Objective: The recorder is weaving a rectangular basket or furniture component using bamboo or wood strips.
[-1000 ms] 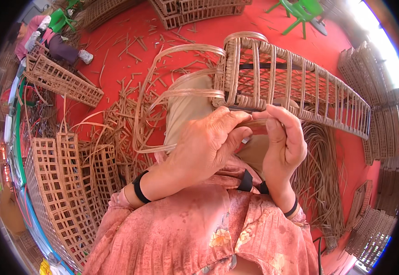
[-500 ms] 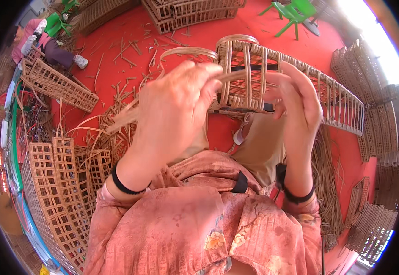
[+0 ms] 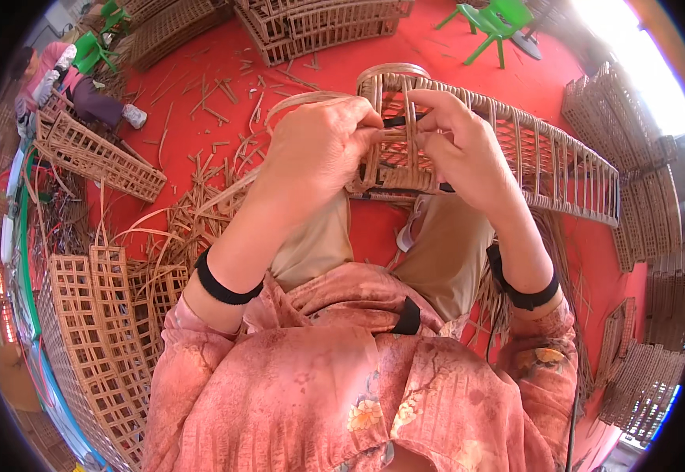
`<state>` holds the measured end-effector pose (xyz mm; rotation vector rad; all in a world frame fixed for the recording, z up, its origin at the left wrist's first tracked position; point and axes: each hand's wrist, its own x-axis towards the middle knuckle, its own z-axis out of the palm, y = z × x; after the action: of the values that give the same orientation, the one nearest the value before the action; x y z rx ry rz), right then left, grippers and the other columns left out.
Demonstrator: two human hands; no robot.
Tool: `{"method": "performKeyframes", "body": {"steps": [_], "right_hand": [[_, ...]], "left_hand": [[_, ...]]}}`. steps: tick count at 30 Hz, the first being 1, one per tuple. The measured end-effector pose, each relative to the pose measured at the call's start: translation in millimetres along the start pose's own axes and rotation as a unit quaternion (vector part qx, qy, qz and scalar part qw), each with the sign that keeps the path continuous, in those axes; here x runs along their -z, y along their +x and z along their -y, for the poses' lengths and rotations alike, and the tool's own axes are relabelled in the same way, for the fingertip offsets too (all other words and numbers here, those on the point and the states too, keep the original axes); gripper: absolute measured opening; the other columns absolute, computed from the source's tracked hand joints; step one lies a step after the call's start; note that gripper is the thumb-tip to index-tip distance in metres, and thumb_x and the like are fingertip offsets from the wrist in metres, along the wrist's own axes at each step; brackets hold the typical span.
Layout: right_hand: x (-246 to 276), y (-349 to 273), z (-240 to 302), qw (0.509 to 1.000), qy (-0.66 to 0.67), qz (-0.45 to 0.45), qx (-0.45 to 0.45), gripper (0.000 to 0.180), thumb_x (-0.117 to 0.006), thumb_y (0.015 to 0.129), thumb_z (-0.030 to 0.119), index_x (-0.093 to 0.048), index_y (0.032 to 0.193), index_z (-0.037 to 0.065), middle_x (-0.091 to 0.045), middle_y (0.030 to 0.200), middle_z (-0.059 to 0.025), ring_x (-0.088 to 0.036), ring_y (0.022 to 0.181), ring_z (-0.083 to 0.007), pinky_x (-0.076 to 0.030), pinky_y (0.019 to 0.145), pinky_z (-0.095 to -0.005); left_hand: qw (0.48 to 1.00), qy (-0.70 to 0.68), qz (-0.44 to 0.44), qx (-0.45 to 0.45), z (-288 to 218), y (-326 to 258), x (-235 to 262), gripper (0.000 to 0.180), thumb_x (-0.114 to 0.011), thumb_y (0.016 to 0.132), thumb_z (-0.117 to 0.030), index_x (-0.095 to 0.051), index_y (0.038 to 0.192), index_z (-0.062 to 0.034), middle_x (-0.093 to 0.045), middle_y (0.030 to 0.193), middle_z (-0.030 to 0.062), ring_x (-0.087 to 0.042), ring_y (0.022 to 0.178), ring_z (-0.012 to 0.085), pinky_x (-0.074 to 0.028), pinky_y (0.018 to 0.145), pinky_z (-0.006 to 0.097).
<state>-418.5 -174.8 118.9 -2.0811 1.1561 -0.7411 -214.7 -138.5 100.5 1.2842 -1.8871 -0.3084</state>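
A long openwork rattan basket (image 3: 547, 128) lies across my knees, its near end facing me and the rest stretching to the right. My left hand (image 3: 319, 145) is closed on a flat rattan strip (image 3: 393, 136), just left of that end. The strip spans the end bars toward my right hand (image 3: 468, 145), whose thumb and fingers pinch at it while the index finger reaches over the bars. Behind my left hand, part of a strip curves in a loop (image 3: 303, 98). Dark strips show inside the basket end.
Grid-like woven panels (image 3: 90, 315) stand at my left beside scattered rattan offcuts (image 3: 193, 212). Stacked baskets (image 3: 326, 27) lie ahead, with more stacks (image 3: 649, 204) at right. A green chair (image 3: 496, 27) stands far right. Another person (image 3: 94, 90) sits far left with a basket.
My right hand has come left and closer to the basket end, its fingers closing in on the strip. My left hand stays near the end, gripping the strip.
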Motion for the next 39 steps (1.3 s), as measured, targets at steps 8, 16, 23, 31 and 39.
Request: {"method": "performKeyframes", "body": {"steps": [8,16,23,31,39], "right_hand": [[-7,-11,2,0.990,0.098,-0.091,-0.042,0.027,-0.066,0.088,0.002,-0.067,0.115,0.001,-0.069,0.083,-0.0101,-0.064,0.065,-0.0113,-0.052,0.059,-0.0284],[37,-28,15,0.962,0.182,-0.191,-0.071,0.026,-0.065,0.088,-0.004,-0.068,0.114,0.000,-0.069,0.084,-0.0037,-0.058,0.061,-0.0042,-0.046,0.052,-0.0175],[52,-30,-1,0.963,0.167,-0.188,-0.098,0.029,-0.065,0.092,0.007,-0.066,0.119,-0.002,-0.069,0.080,-0.0033,-0.060,0.058,-0.0053,-0.046,0.053,-0.0210],[37,-23,-23,0.990,-0.097,-0.101,0.007,0.037,-0.050,0.088,0.005,-0.056,0.124,-0.004,-0.070,0.093,-0.0254,-0.067,0.092,-0.0425,-0.051,0.085,-0.0505],[41,-17,-22,0.978,-0.195,-0.050,0.052,0.035,-0.050,0.088,0.005,-0.056,0.122,-0.004,-0.069,0.085,-0.0266,-0.068,0.082,-0.0418,-0.052,0.074,-0.0488]], "left_hand": [[0.992,0.120,0.015,-0.042,-11,5,-9,0.012,-0.069,0.087,-0.014,-0.069,0.093,-0.0034,-0.068,0.089,0.0120,-0.066,0.080,0.0302,-0.051,0.071,0.039],[0.985,0.070,-0.057,-0.150,-20,32,-13,0.017,-0.065,0.093,-0.017,-0.071,0.103,-0.0043,-0.068,0.097,0.0084,-0.066,0.077,0.0244,-0.052,0.072,0.036],[0.960,-0.233,0.145,0.053,-31,40,-38,0.023,-0.064,0.097,-0.019,-0.069,0.113,-0.0035,-0.067,0.083,0.0016,-0.061,0.076,0.0084,-0.051,0.071,0.029],[0.992,0.119,0.028,-0.010,-53,38,-45,0.029,-0.067,0.089,-0.012,-0.058,0.116,-0.0077,-0.067,0.077,0.0156,-0.069,0.071,0.0300,-0.052,0.066,0.040],[0.991,-0.046,0.107,-0.068,-38,34,-39,0.031,-0.064,0.088,-0.003,-0.057,0.118,-0.0066,-0.062,0.077,0.0137,-0.062,0.067,0.0272,-0.047,0.066,0.039]]}}
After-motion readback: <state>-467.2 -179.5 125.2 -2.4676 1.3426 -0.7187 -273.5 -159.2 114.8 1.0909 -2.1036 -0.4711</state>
